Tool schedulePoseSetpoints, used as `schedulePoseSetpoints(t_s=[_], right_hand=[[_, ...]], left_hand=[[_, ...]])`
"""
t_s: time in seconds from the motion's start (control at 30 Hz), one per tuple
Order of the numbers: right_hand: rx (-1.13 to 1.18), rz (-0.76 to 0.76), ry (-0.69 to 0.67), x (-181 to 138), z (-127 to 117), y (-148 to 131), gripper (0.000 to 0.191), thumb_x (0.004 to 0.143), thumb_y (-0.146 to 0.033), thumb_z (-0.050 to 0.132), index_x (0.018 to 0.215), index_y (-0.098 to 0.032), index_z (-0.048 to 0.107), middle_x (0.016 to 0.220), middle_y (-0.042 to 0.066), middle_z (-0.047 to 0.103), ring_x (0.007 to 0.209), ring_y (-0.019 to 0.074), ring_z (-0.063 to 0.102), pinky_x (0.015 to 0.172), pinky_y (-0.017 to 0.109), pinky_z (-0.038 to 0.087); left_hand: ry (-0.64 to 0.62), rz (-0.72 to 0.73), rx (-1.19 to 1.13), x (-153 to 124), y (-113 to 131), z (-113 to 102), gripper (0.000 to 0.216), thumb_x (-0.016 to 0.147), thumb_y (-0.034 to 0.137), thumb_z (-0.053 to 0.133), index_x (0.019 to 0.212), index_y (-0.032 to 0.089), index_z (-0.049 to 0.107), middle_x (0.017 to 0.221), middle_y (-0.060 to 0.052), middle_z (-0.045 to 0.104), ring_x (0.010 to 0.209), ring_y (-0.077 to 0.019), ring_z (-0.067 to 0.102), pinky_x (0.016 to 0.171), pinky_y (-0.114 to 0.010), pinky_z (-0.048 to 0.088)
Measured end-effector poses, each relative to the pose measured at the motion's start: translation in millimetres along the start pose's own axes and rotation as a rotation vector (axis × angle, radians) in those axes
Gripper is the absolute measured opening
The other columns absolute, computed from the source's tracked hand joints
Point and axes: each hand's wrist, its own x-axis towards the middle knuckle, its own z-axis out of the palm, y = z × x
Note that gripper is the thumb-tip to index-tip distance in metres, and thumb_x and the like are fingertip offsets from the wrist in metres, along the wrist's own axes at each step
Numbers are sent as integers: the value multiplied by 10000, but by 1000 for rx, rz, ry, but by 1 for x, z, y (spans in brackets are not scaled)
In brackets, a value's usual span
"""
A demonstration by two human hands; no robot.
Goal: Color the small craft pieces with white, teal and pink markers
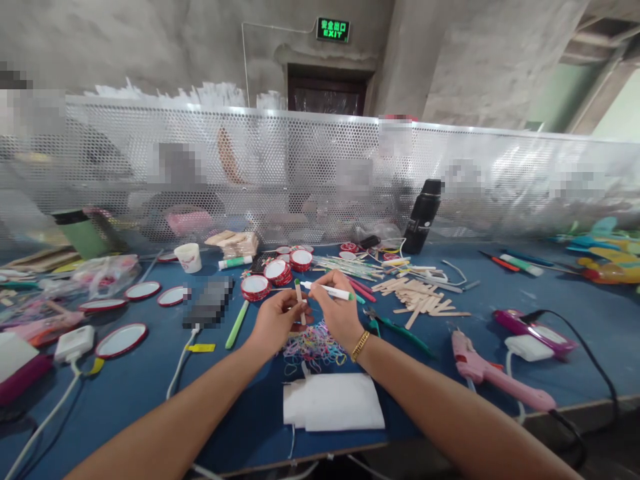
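Observation:
My left hand (pixel 278 321) pinches a wooden craft stick (pixel 301 303) held upright, its top end coloured green. In my right hand (pixel 339 312) is a white marker (pixel 333 291) with a green end; its tip points at the stick's green top, and I cannot tell whether they touch. Below both hands lies a heap of colourful rubber bands (pixel 317 348). A folded white cloth or paper pack (pixel 334 402) rests nearer the table's front edge. A green marker cap or stick-shaped piece (pixel 237 325) lies left of my left hand.
Loose craft sticks (pixel 423 297) and green-handled pliers (pixel 400 331) lie to the right, with a pink glue gun (pixel 493 377) beyond. Red-rimmed round lids (pixel 255 287) stand behind my hands. A phone (pixel 209 303) with a cable is on the left. A black bottle (pixel 423 217) stands by the perforated screen (pixel 310 173).

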Motion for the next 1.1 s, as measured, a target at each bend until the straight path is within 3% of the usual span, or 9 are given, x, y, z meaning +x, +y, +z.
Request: schedulePoseSetpoints(t_s=[0.93, 1.1], right_hand=[[-3, -1, -28, -1, 0, 0, 116, 806, -276, 602, 728, -213, 543, 660, -36, 579, 596, 130, 514, 593, 272, 420], [-8, -13, 18, 1, -1, -2, 120, 805, -265, 598, 714, -211, 541, 661, -37, 569, 599, 130, 508, 593, 270, 418]], left_hand=[[-25, 9, 3, 0, -1, 0, 315, 696, 332, 787, 929, 170, 650, 856, -53, 743, 674, -184, 718, 554, -253, 559], [7, 10, -11, 0, 1, 0, 313, 683, 325, 798, 902, 164, 643, 794, -36, 725, 643, -180, 708, 545, -258, 561]])
